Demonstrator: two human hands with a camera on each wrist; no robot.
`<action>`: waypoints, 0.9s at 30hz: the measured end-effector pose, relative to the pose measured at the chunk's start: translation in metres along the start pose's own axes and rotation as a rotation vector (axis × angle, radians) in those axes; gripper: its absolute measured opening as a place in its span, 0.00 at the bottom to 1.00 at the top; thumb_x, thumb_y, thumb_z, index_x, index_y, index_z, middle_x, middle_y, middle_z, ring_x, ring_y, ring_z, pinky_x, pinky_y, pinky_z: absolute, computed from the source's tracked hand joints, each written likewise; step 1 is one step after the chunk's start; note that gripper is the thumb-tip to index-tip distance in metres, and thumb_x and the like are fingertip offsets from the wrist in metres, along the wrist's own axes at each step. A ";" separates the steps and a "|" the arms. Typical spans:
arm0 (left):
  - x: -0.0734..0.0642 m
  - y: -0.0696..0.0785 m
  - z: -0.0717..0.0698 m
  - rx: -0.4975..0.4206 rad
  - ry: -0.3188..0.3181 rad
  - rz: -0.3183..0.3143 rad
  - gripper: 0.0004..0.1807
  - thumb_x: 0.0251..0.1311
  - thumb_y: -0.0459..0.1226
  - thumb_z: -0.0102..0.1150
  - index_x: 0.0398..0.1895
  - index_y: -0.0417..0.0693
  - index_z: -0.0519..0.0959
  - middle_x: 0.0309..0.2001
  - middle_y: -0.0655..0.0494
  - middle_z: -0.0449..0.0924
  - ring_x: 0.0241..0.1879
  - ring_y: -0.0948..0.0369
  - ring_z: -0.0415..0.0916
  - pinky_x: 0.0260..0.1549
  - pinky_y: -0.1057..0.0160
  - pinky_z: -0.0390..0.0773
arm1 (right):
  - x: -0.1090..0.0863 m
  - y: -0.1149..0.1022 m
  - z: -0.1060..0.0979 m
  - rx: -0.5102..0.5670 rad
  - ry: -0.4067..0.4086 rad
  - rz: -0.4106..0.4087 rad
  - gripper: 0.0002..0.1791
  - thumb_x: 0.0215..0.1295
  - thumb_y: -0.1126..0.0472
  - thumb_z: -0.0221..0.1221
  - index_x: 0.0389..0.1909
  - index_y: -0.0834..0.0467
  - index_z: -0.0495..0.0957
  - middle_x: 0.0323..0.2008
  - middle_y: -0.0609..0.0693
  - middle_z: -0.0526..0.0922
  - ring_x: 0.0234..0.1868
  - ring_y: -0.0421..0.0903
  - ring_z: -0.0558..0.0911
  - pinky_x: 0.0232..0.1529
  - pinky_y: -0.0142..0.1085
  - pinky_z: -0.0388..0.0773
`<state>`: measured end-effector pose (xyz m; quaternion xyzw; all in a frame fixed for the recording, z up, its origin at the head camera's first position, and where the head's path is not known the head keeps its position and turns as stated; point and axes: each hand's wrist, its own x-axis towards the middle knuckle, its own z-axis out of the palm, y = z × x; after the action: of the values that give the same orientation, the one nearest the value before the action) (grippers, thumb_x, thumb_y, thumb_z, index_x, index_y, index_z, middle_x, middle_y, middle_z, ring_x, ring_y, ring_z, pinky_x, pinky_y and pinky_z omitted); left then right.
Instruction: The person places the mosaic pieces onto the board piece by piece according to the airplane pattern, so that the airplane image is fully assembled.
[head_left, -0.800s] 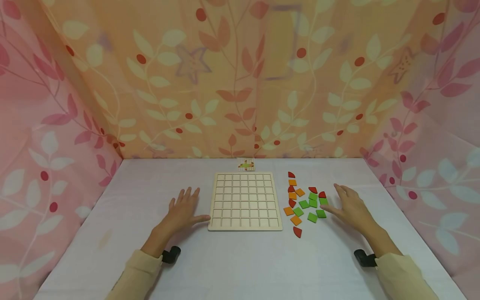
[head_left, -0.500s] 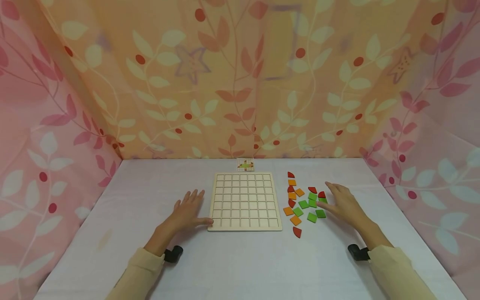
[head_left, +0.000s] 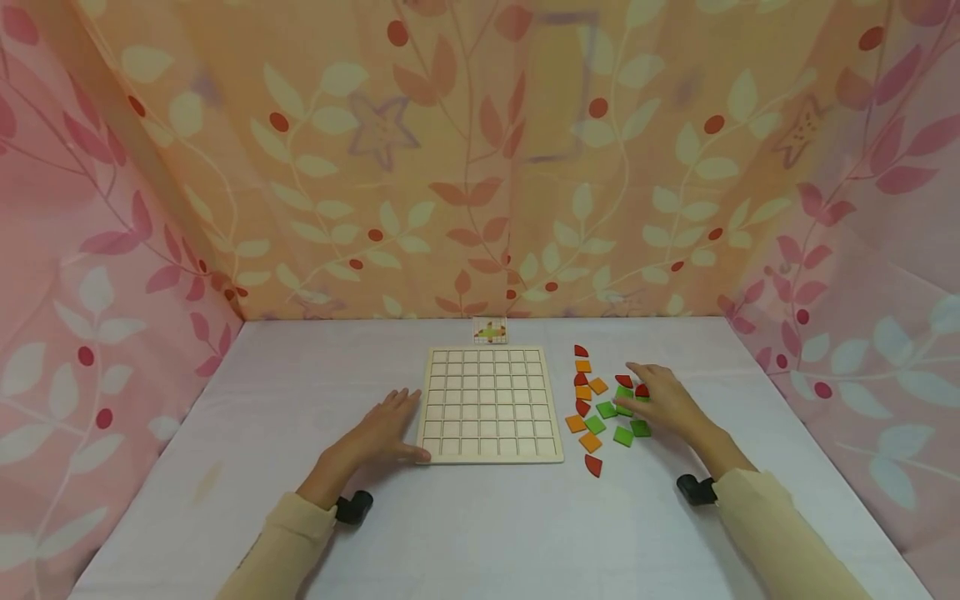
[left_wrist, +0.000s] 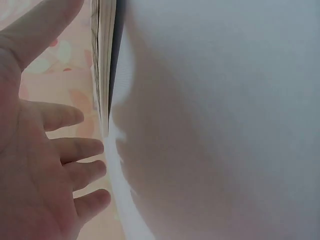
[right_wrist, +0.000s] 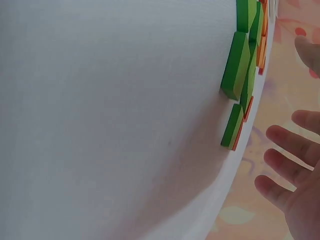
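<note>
A pale wooden board [head_left: 480, 404] with a square grid lies mid-table; its cells hold no pieces. My left hand [head_left: 381, 427] is at its left side, fingers straight, with the thumb at the near left corner. In the left wrist view the spread fingers show beside the board's edge [left_wrist: 105, 60]. To the right of the board lie flat tiles: green squares [head_left: 623, 436], orange squares [head_left: 590, 442] and red quarter-circles [head_left: 593, 466]. Over the right part of this group is my right hand [head_left: 666, 404], fingers extended and holding nothing, partly hiding some green and red tiles.
A small card [head_left: 490, 331] with a coloured pattern on a grid lies behind the board. White cloth [head_left: 480, 533] covers the table. Floral curtains [head_left: 480, 167] enclose the back and both sides.
My right hand has moved left from beyond the tiles to over them. My left hand has shifted right, closer to the board. Board and tiles stay where they were.
</note>
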<state>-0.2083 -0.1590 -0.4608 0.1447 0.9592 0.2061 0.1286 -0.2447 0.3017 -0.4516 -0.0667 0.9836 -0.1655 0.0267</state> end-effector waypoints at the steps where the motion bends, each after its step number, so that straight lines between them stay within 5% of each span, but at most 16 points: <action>1: 0.000 0.000 0.000 -0.002 -0.005 0.002 0.61 0.42 0.54 0.75 0.75 0.38 0.52 0.75 0.34 0.49 0.75 0.37 0.45 0.72 0.38 0.50 | 0.002 -0.001 0.001 0.005 -0.007 0.000 0.46 0.58 0.42 0.65 0.70 0.64 0.61 0.65 0.71 0.67 0.67 0.69 0.63 0.61 0.65 0.67; 16: 0.005 0.005 0.003 -0.012 -0.075 0.020 0.58 0.43 0.49 0.77 0.74 0.36 0.55 0.75 0.38 0.53 0.76 0.41 0.47 0.71 0.40 0.53 | 0.025 -0.016 0.013 -0.018 -0.070 -0.063 0.34 0.63 0.48 0.63 0.64 0.64 0.71 0.59 0.66 0.75 0.60 0.64 0.70 0.63 0.60 0.68; 27: 0.007 0.007 0.002 -0.005 -0.093 -0.006 0.57 0.43 0.50 0.77 0.74 0.37 0.56 0.76 0.40 0.53 0.76 0.43 0.46 0.71 0.40 0.54 | 0.036 -0.021 0.020 -0.088 -0.023 -0.125 0.24 0.62 0.52 0.64 0.53 0.65 0.79 0.44 0.60 0.82 0.45 0.54 0.75 0.52 0.51 0.75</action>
<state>-0.2127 -0.1493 -0.4610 0.1506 0.9521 0.2014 0.1739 -0.2765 0.2708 -0.4643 -0.1312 0.9834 -0.1229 0.0246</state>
